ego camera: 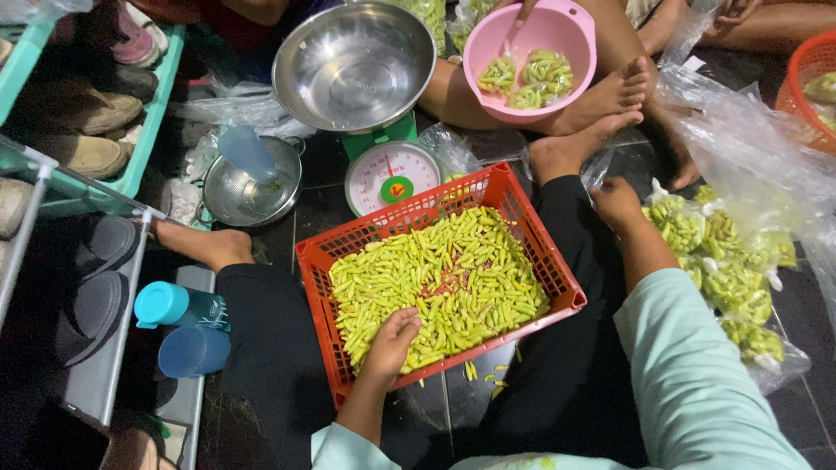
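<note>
Seen from above, the left hand [394,338] rests in an orange crate [313,261] on the person's lap, its grip curled into a heap of small green-yellow chillies [444,270]. The right hand [616,202], fingers bent, touches bagged chillies [727,270] on the floor. Beyond stand a green scale [392,174] and a pink bowl [557,26].

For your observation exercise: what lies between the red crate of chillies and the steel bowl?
In the head view, a green kitchen scale stands between the red crate and the steel bowl, which sits on it.
</note>
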